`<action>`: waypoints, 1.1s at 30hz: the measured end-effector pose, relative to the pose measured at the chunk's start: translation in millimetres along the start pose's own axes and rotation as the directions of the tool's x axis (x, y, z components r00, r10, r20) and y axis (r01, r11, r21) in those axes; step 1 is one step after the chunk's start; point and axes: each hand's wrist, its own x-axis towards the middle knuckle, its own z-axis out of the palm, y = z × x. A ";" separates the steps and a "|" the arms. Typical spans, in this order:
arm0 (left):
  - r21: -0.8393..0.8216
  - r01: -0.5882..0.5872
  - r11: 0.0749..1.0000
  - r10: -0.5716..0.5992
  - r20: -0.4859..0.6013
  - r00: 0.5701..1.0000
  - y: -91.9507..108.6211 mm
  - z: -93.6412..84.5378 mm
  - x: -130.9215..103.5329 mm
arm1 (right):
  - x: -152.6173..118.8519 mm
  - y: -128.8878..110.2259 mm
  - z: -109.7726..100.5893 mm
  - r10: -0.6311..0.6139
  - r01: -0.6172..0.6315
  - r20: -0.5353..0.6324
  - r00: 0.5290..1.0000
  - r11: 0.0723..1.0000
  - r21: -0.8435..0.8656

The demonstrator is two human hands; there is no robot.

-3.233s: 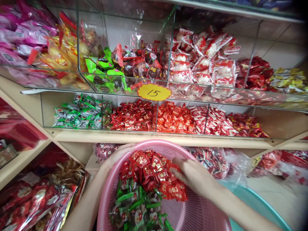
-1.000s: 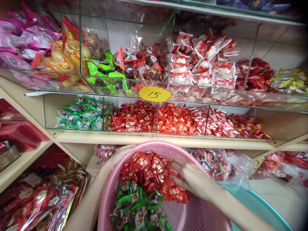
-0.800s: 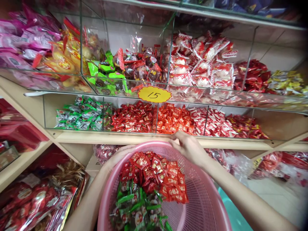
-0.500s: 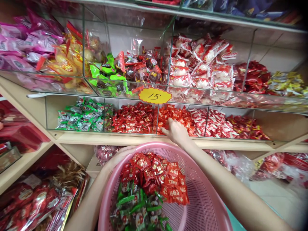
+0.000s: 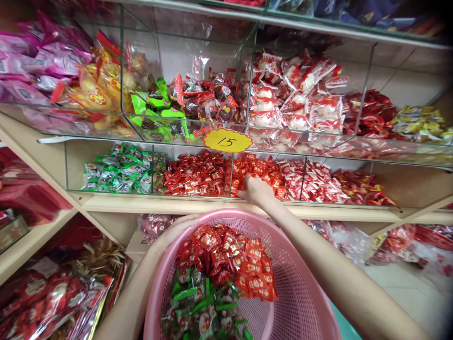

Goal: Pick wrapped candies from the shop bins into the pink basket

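My left hand (image 5: 177,231) grips the left side of the rim of a pink plastic basket (image 5: 300,264). Inside lie dark red wrapped candies (image 5: 215,255), orange-red candy packets (image 5: 256,278) and clear packets with green ends (image 5: 205,307). My right hand (image 5: 257,190) reaches over the basket to the low glass front of the lower shelf, at the bin of orange-red candy packets (image 5: 256,165). Its fingers are curled in, and whatever is in them is hidden behind the hand.
Glass dividers part the lower shelf into bins: green-and-silver candies (image 5: 123,170), red candies (image 5: 196,174) and pink-and-white candies (image 5: 313,182). A yellow price tag (image 5: 228,140) marked 15 hangs above. Below the wooden shelf edge (image 5: 170,203) are bagged goods (image 5: 336,236).
My right hand has shifted very slightly at the orange-red bin, its fingers more curled. My left hand and the basket stay nearly where they were.
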 end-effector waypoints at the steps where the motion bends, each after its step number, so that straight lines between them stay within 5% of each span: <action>1: 0.004 0.001 1.000 -0.001 0.001 1.000 -0.5 -0.5 0.6 | 0.3 -1.6 -1.2 0.002 -0.002 0.011 1.000 1.000 -0.002; 16: 0.014 0.075 0.997 -0.073 -0.108 0.992 5.2 2.8 -2.0 | -15.2 18.1 -6.5 -0.068 0.072 -0.122 0.990 0.997 0.027; 21: 0.027 0.049 0.998 -0.047 -0.057 0.997 5.1 2.7 -1.2 | -61.4 43.1 -13.9 -0.291 0.353 -0.255 0.922 0.902 0.247; 25: 0.051 0.000 0.999 0.003 -0.057 0.998 7.9 3.1 -1.7 | -104.2 61.9 1.9 -0.521 0.529 -0.131 0.843 0.762 0.374; 29: 0.062 -0.026 0.998 0.028 -0.034 0.999 8.6 3.0 -2.4 | -129.1 74.8 35.0 -0.562 0.533 0.016 0.827 0.794 0.292; 33: 0.050 -0.008 0.999 0.010 -0.057 0.998 10.2 5.6 -3.6 | -138.0 82.4 56.4 -0.580 0.549 0.042 0.813 0.789 0.276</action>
